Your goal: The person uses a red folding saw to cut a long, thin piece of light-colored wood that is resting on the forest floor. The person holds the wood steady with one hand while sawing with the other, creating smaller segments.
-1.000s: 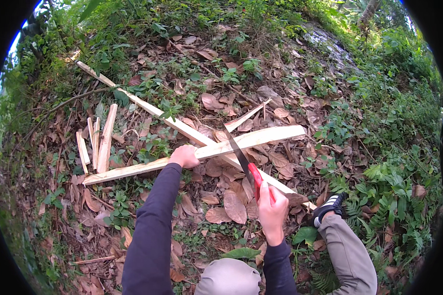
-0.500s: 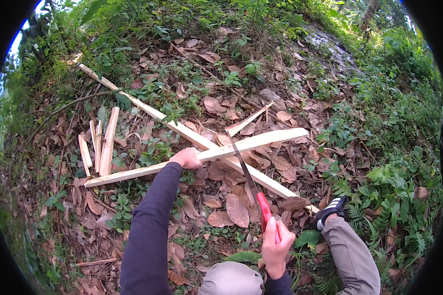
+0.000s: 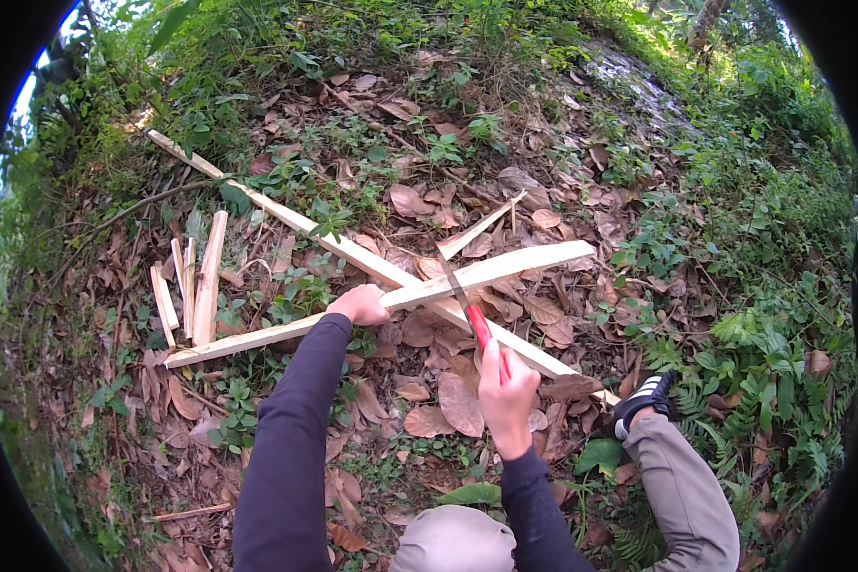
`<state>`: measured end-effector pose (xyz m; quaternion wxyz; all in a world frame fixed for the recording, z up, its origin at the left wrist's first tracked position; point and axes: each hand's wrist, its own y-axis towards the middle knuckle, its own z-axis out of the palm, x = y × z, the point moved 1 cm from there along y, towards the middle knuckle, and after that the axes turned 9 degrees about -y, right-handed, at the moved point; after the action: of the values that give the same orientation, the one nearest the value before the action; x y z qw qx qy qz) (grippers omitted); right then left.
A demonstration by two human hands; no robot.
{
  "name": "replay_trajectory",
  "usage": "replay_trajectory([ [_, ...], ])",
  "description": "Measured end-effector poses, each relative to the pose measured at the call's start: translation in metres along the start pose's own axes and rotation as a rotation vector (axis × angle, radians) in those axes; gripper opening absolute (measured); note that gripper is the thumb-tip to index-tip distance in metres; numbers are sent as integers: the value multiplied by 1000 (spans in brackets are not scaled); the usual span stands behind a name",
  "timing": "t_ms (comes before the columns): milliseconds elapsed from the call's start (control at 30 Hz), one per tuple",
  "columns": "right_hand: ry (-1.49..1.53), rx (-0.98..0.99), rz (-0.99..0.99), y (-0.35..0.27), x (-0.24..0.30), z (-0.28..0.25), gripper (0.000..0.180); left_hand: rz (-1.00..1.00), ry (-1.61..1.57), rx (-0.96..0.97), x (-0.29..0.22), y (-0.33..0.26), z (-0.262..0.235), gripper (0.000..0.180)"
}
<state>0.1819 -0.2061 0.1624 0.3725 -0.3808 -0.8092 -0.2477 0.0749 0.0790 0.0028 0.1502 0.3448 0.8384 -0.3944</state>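
Gripping red-handled saw [image 3: 464,307], right hand [image 3: 505,391] clenched, blade lying across pale plank [image 3: 391,300] | left hand [image 3: 357,305] pressing plank, fingers curled | resting on leaf-strewn forest slope [image 3: 562,124] | crossing one second plank [image 3: 286,221]; four short offcuts [image 3: 189,278] lying beside

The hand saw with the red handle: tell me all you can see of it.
The hand saw has a narrow, dark, straight blade and a red handle. The right hand grips the handle; the blade slants up and to the left, its edge lying across the pale split wooden plank that the left hand presses down over a second plank. Its teeth are too small to make out.
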Motion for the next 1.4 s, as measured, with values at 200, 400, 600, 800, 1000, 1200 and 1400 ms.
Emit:
replay_trajectory([
  [200,21,-5,128,-52,9,-50,34,8,-11,-40,5,4,0,47],
  [400,-21,-12,9,29,4,5,35,7,-30,5,3,2,1,46],
  [600,3,-36,72,-55,8,-49,31,18,-25,-33,2,6,9,47],
  [800,2,-62,-73,14,-4,8,32,-51,-61,82,10,4,3,48],
  [1000,33,-21,126,-62,7,-58,36,-19,-11,12,2,5,5,49],
  [1200,14,-25,-46,13,-7,-4,36,-29,-13,21,4,1,4,45],
  [1400,48,-27,165,-56,7,-54,34,12,93,-156,-6,-4,12,40],
])
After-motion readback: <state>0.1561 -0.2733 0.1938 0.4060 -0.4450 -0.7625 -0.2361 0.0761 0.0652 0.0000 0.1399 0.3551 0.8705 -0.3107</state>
